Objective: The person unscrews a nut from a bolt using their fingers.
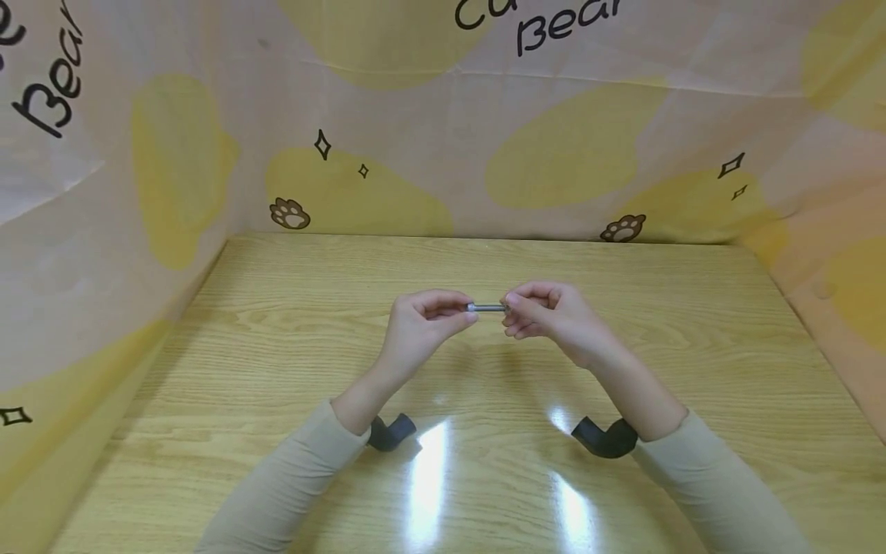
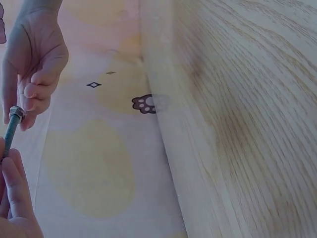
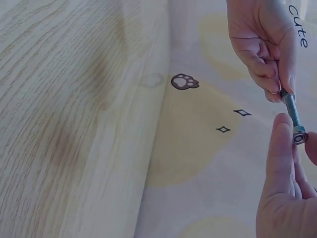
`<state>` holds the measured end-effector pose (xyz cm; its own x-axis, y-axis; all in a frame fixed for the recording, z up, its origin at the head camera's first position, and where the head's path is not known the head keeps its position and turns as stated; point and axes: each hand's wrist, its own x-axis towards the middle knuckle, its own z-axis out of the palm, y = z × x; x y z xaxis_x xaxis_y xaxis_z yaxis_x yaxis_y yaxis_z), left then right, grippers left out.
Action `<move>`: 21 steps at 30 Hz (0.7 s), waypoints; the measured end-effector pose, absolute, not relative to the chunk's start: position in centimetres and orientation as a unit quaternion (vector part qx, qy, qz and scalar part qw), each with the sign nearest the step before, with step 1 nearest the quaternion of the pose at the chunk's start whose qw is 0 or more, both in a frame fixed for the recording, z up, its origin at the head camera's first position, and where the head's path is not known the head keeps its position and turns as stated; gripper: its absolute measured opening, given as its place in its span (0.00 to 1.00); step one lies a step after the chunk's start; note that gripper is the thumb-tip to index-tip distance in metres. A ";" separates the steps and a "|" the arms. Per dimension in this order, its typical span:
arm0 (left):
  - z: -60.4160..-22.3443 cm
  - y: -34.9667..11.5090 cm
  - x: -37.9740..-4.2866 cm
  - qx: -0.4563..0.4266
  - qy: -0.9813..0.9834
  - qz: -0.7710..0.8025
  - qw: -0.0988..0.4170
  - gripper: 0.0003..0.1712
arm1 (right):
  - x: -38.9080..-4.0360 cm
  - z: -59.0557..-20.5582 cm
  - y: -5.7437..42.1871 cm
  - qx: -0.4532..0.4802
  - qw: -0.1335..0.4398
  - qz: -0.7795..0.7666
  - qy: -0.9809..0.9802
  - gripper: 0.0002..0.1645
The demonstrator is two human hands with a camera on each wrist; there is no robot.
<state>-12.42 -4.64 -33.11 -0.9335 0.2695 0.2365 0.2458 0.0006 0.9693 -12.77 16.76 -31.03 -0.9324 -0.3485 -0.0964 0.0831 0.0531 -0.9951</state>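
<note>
Pale pinkish fabric backdrop with big yellow blotches point(image 1: 429, 115) lines the back and both sides. Light yellow-brown wood-grain tabletop point(image 1: 263, 346) in front of it, glossy, with bright light reflections point(image 1: 428, 485) near the front edge of the view.

Person's two forearms reach in over the tabletop: beige left sleeve point(image 1: 277, 481) and beige right sleeve point(image 1: 720, 485), both ending at the wrist. Left hand point(image 1: 415, 327) and right hand point(image 1: 561, 319) face each other around mid-table, fingertips near but apart, both raised above the wood. Left hand: narrow pinch, thumb and fingers on the bolt's left end. Right hand: narrow pinch on the bolt's right end, other fingers bent.

Curved black wrist piece point(image 1: 391, 432) at the left wrist, matching curved black wrist piece point(image 1: 605, 438) at the right one, each on the inner side.

Brown paw prints point(image 1: 289, 214) and thin dark sparkle outlines point(image 1: 322, 145) on the fabric.

Slim grey metal threaded bolt point(image 1: 488, 308): roughly level, spans the gap between the hands, held at both ends. Smallest: silver hexagonal metal nut point(image 3: 299, 137), around the bolt's right end, at the right hand's fingertips.
</note>
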 end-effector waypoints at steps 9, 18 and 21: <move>-33.1 -4.7 -12.4 0.173 0.707 0.686 0.009 0.12 | -12.8 -31.3 17.0 -0.106 0.156 -0.686 0.703 0.13; -33.1 -4.8 -12.4 0.172 0.707 0.686 0.010 0.11 | -12.8 -31.0 16.7 -0.085 0.165 -0.692 0.698 0.09; -33.1 -4.9 -12.4 0.175 0.706 0.686 0.010 0.11 | -12.8 -31.1 16.8 -0.097 0.157 -0.697 0.693 0.12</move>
<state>-12.44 -4.87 -33.08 -0.9387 0.2606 0.2257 0.2331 -0.0023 0.9724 -12.78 16.82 -31.06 -0.9319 -0.3531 -0.0834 0.0857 0.0092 -0.9963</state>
